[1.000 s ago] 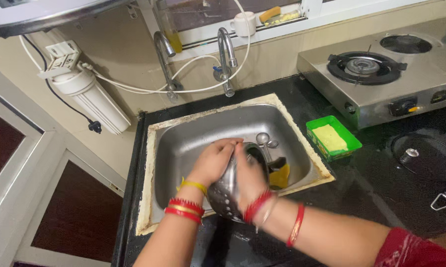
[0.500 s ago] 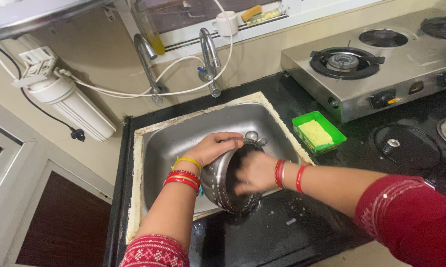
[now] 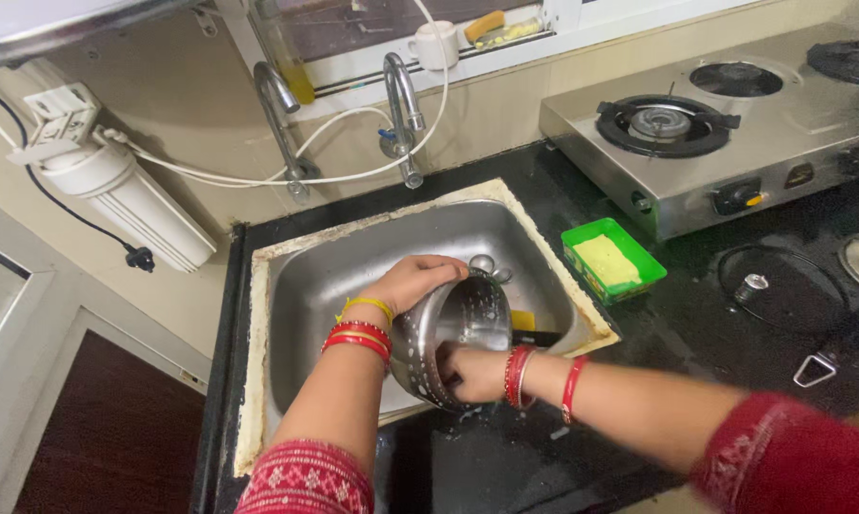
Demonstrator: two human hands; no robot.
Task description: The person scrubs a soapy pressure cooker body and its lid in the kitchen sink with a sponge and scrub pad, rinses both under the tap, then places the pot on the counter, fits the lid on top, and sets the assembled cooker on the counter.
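Note:
My left hand (image 3: 412, 281) grips the upper rim of a perforated steel colander bowl (image 3: 449, 328), which is tilted on its side over the front edge of the steel sink (image 3: 334, 276). My right hand (image 3: 469, 372) is pressed inside the bowl's lower part; whatever it holds is hidden by the fingers and the bowl. Red and yellow bangles sit on both wrists. Behind the bowl lie steel spoons (image 3: 487, 266) and a yellow scrub pad (image 3: 523, 322) in the sink.
Two taps (image 3: 403, 95) rise behind the sink. A green tray with a yellow soap bar (image 3: 612, 260) sits right of it. A gas stove (image 3: 696, 133) and a dark glass lid (image 3: 780, 286) lie on the black counter. A white water filter (image 3: 129, 200) hangs at left.
My right hand has slid from the middle of the bowl's inside down to its lower edge. The bowl has turned a little, showing more of its inside. My left hand keeps its grip.

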